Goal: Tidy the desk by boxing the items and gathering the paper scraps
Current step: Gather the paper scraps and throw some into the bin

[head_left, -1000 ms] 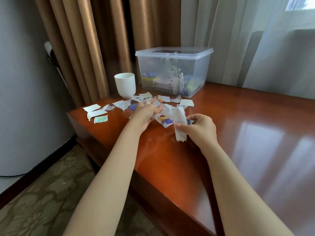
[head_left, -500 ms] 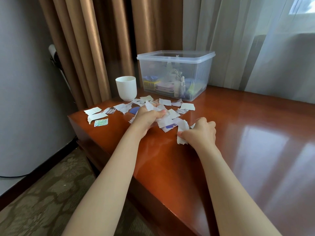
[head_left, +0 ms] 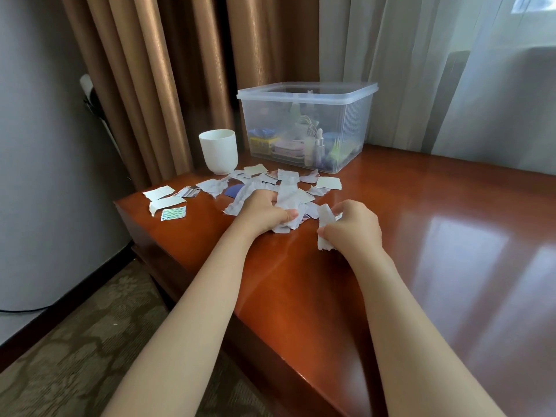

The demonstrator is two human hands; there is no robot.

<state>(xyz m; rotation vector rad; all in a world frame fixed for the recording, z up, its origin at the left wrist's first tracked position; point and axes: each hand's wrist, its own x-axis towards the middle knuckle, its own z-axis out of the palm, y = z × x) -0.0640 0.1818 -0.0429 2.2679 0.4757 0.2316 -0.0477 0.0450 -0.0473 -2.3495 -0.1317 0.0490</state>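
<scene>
Torn paper scraps (head_left: 255, 179) lie scattered over the far left part of the wooden desk (head_left: 421, 236). My left hand (head_left: 264, 210) grips a bunch of long white scraps (head_left: 287, 200) that stick out past its fingers. To its right, my right hand (head_left: 353, 225) holds a crumpled white strip (head_left: 325, 219), which hangs down below my thumb. A clear plastic box (head_left: 307, 93) stands open behind the scraps, with small bottles and packets inside. Three more scraps (head_left: 164, 200) sit apart near the desk's left corner.
A white cup (head_left: 219, 150) stands left of the box, close to the brown curtain (head_left: 150, 85). The desk's left edge drops to patterned carpet (head_left: 75, 356). Glossy bare wood stretches to the right of my hands.
My left hand has gathered more long scraps and drawn them toward me. My right hand has shifted slightly right, its strip now more upright. The camera moved closer.
</scene>
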